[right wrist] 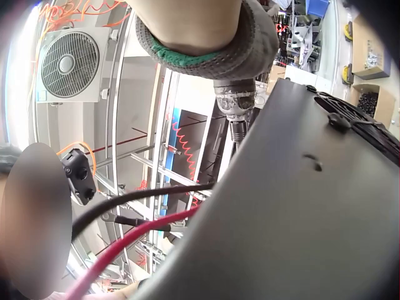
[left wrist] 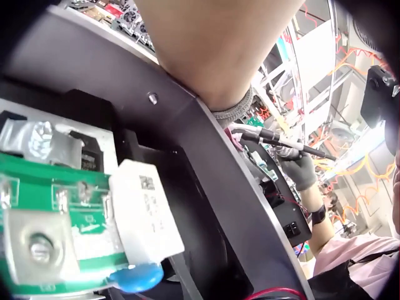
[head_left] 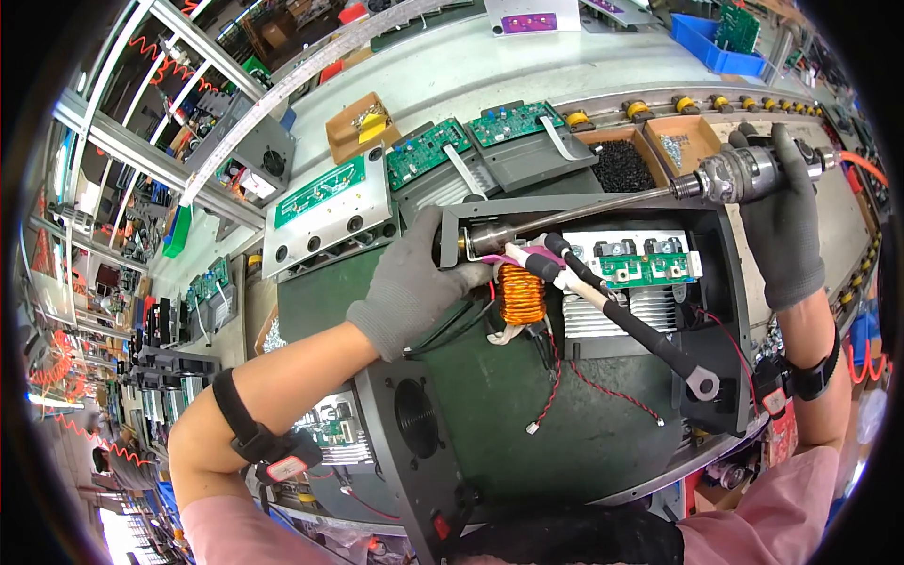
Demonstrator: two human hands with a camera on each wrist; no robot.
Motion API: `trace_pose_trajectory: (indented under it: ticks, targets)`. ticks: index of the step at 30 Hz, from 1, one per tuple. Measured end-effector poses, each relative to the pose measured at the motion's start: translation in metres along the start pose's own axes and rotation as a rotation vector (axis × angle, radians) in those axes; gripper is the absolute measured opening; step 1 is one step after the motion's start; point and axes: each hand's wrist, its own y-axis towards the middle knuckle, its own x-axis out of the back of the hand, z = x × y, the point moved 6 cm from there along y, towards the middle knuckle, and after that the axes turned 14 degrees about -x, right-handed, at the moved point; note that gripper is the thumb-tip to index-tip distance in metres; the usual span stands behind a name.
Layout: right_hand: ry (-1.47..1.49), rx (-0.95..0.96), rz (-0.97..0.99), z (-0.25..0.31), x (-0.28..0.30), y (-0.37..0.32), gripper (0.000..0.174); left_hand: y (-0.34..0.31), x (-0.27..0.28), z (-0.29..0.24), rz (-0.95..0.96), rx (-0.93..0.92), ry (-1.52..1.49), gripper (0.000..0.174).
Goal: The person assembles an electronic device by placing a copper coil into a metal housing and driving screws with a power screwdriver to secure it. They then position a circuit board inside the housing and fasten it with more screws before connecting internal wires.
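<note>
My right hand (head_left: 782, 226), in a grey glove, grips an air wrench (head_left: 739, 176) with an orange hose at its back. A long steel extension rod (head_left: 603, 204) runs from it to a socket (head_left: 490, 238) inside the left end of a dark metal case (head_left: 720, 282). There my gloved left hand (head_left: 410, 282) holds the end wall, fingers outside and thumb reaching under the socket. Beside the socket sit a copper-wound coil (head_left: 522, 294) and a thick black cable (head_left: 650, 339) ending in a ring lug (head_left: 702, 383). The right wrist view shows the wrench (right wrist: 236, 97) above the case edge.
A green circuit board (head_left: 650, 270) sits on finned heat sinks in the case. Behind lie board assemblies (head_left: 428, 155) and boxes of black screws (head_left: 621, 167) and silver hardware (head_left: 683, 146). A panel with a fan (head_left: 416, 417) stands in front. Twisted red wires (head_left: 617, 393) trail over the green mat.
</note>
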Motion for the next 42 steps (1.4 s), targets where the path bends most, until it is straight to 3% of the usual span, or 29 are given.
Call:
trace_pose_trajectory:
  ticks: [7,9,16,18,22,25,28,32,38,42]
  targets:
    - [0.027,-0.082,-0.035,-0.019,0.014,-0.013,0.028,0.0,-0.001,-0.003,-0.1,0.011,0.175,0.078]
    - [0.032,-0.106,-0.026,-0.023,0.005,-0.02,0.032,0.001,-0.001,-0.005,-0.1,0.001,0.197,0.062]
    - [0.042,-0.099,-0.019,-0.026,0.01,-0.026,0.037,0.003,0.001,-0.009,-0.06,0.054,0.235,0.063]
    - [0.047,-0.11,-0.013,-0.026,0.01,-0.028,0.038,0.004,-0.001,-0.006,0.002,0.135,0.188,0.085]
    - [0.096,-0.161,-0.003,-0.032,-0.001,-0.042,0.041,0.001,-0.001,-0.008,-0.067,0.077,0.205,0.084]
    - [0.058,-0.087,-0.05,-0.031,-0.001,-0.05,0.041,0.001,-0.002,-0.008,-0.011,0.115,0.268,0.082]
    - [0.107,-0.098,0.023,-0.032,0.002,-0.049,0.04,0.001,-0.002,-0.009,0.037,0.152,0.21,0.081]
    - [0.098,-0.045,-0.017,-0.031,-0.002,-0.05,0.038,0.001,-0.001,-0.009,0.017,0.064,0.209,0.078]
    - [0.162,-0.044,0.152,-0.025,0.009,-0.04,0.038,0.0,-0.001,-0.006,0.009,0.053,0.191,0.075]
    - [0.159,0.027,0.233,0.019,-0.012,-0.032,0.042,0.0,0.004,-0.012,0.08,0.085,0.145,0.076]
